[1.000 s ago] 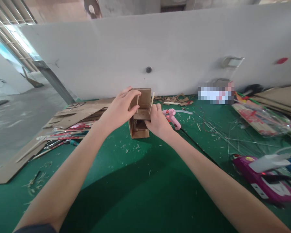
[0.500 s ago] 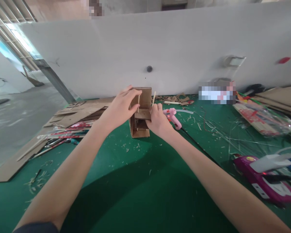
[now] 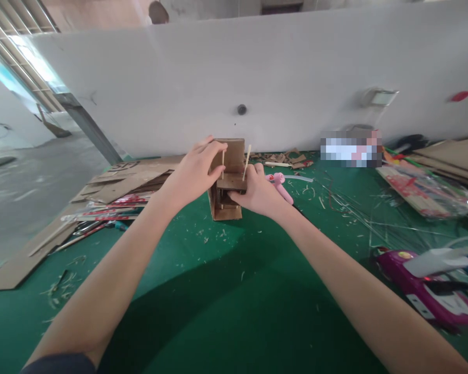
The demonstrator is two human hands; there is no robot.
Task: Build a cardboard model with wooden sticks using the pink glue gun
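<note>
Green table (image 3: 203,296) below, and the left hand (image 3: 193,171) pinches an upright stick (image 3: 223,159) in the cardboard box (image 3: 233,150)! Right hand (image 3: 261,193) grips the shelf (image 3: 231,182) beside a leaning stick (image 3: 247,158).

Broom (image 3: 53,128) on grey floor (image 3: 27,176), far left; purple power strip (image 3: 410,283), white adapter (image 3: 432,262) atop, right; white partition (image 3: 187,88) behind

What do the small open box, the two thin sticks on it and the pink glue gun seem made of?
Box: cardboard, matt brown, judging by its thin, flat panels. Sticks: probably wood, with a pale, uncoated look, though bamboo is possible. Glue gun: likely hard plastic, from its smooth, evenly pink body; partly hidden.
</note>
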